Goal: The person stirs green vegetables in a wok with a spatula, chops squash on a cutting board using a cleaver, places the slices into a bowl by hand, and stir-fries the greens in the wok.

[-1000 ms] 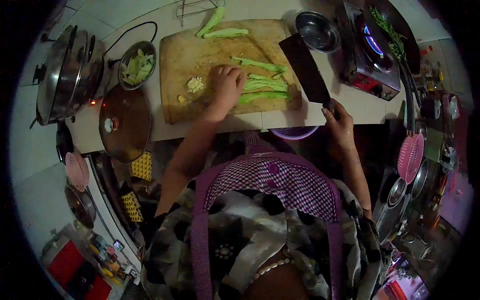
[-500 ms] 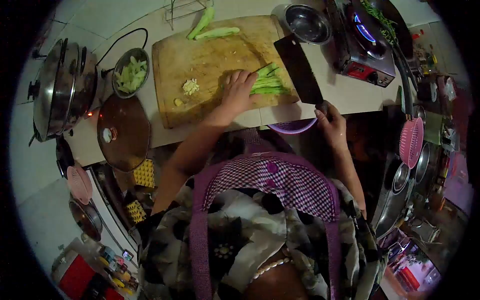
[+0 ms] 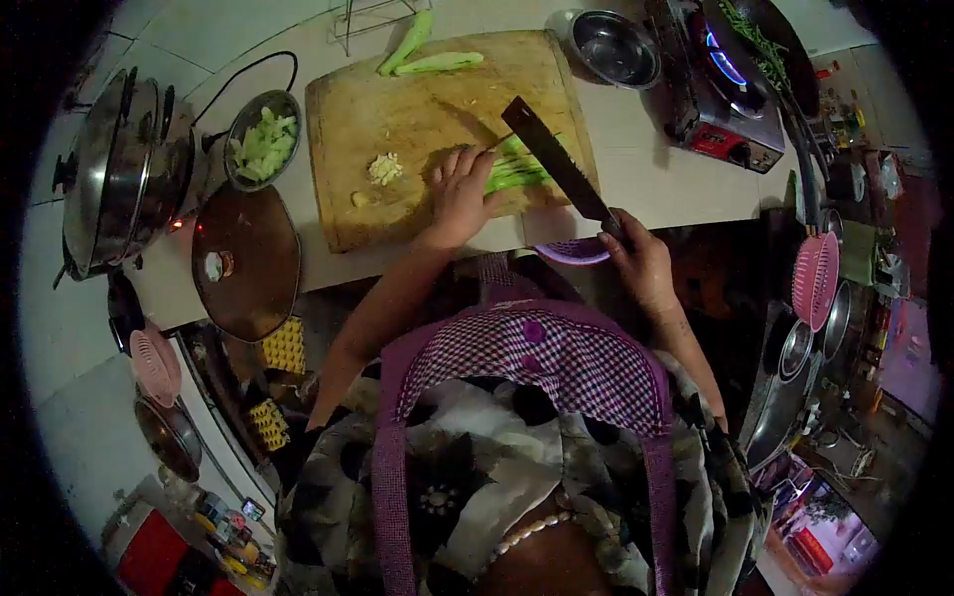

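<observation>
Through the head camera I have the green strips [image 3: 517, 177] lying side by side on the right half of the wooden cutting board [image 3: 397, 109], bunched, I'd judge, so that one stroke could meet several together. My left hand [image 3: 463, 199] lies at their left end with the fingers reaching forward over the board, which looks like steadying; I can't tell from here whether the fingers grip the strips or only press beside them. My right hand [image 3: 639, 263] is wrapped firmly around the handle of the cleaver [image 3: 556, 164], whose blade slants across above the strips. It shows narrow to me, so it is probably turned nearly on edge; whether it touches them I can't make out.

The chopped pale bits [image 3: 386, 169] sit in a small heap left of that hand, presumably apart so they don't mix with the green. Two more green lengths [image 3: 439, 63] rest at the board's far edge, out of the blade's way. On the desk [image 3: 656, 149], a bowl [image 3: 232, 159] of cut pieces [image 3: 266, 142] stands just beyond the board's left side, within easy reach.
</observation>
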A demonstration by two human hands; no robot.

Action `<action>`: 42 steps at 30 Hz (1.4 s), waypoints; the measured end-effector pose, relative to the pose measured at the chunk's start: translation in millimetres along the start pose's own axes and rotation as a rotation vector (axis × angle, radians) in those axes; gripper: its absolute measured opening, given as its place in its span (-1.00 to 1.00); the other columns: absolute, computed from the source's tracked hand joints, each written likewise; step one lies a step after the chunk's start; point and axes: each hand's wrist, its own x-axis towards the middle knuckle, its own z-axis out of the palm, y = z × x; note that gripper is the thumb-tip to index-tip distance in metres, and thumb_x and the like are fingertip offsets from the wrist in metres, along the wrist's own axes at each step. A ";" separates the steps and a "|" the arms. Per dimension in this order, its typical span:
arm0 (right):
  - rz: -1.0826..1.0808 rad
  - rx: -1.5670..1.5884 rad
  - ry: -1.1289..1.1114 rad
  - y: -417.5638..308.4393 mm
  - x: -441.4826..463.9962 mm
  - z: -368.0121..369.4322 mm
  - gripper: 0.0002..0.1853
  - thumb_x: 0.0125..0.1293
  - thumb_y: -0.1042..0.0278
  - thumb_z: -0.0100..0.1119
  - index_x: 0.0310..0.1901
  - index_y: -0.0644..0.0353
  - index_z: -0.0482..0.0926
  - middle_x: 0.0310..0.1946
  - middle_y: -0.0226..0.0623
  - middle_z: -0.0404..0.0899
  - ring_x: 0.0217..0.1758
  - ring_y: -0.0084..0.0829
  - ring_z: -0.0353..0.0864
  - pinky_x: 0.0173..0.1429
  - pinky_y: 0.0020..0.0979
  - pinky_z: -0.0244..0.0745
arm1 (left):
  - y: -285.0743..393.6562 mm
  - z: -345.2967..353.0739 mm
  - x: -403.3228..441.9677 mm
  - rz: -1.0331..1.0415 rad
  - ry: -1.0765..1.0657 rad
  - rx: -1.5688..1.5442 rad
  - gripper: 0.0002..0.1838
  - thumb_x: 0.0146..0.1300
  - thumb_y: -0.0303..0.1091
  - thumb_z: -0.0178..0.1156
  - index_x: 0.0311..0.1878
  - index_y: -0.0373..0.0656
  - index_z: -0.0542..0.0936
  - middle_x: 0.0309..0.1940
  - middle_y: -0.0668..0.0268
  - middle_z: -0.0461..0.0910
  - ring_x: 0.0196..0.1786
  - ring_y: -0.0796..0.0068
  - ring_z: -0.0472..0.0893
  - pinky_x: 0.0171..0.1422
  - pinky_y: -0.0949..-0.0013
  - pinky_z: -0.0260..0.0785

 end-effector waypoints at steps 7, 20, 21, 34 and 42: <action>-0.005 -0.478 -0.065 -3.4 16.6 23.3 -0.63 0.25 0.22 0.14 0.04 0.14 0.38 -0.27 -0.06 0.61 -0.23 -0.05 0.61 -0.22 -0.21 0.51 | 5.6 -0.4 -1.2 -0.067 -0.061 -0.099 -0.24 0.01 -0.08 0.33 0.27 -0.04 0.24 0.24 0.15 0.26 0.33 0.11 0.15 0.30 -0.07 -0.06; -0.039 -0.351 -0.121 2.6 7.7 30.8 -0.62 0.25 0.19 0.11 0.05 0.13 0.36 -0.34 0.00 0.59 -0.26 0.04 0.59 -0.21 -0.09 0.48 | -19.7 -6.1 -37.7 -0.235 -0.077 0.026 -0.03 -0.08 0.11 0.36 0.36 -0.05 0.16 0.32 0.06 0.16 0.37 0.01 0.07 0.37 -0.12 -0.19; -0.028 -0.378 -0.118 1.6 11.8 34.1 -0.61 0.25 0.19 0.11 0.06 0.13 0.35 -0.34 0.01 0.59 -0.26 0.05 0.58 -0.21 -0.08 0.48 | -19.9 -3.5 -35.9 -0.234 -0.046 0.017 -0.04 -0.08 0.11 0.35 0.36 -0.06 0.17 0.32 0.05 0.16 0.36 0.00 0.08 0.37 -0.12 -0.18; -0.059 -0.235 -0.220 -22.3 7.0 48.1 -0.65 0.26 0.24 0.10 0.01 0.19 0.33 -0.32 0.07 0.58 -0.22 0.09 0.56 -0.19 -0.09 0.47 | -21.9 -0.1 -55.3 -0.356 -0.015 -0.006 -0.08 -0.02 0.00 0.32 0.38 -0.06 0.12 0.26 0.01 0.24 0.33 -0.07 0.15 0.35 -0.09 -0.05; 0.211 0.472 -0.019 22.0 -2.5 26.1 -0.83 0.37 0.27 0.01 -0.19 0.19 0.37 -0.52 -0.41 0.44 -0.50 -0.53 0.45 -0.43 -0.52 0.33 | -43.2 10.7 -46.8 -0.314 0.178 -0.313 -0.43 0.11 -0.33 0.23 0.22 -0.11 0.35 0.14 0.03 0.37 0.15 -0.02 0.39 0.24 0.11 0.20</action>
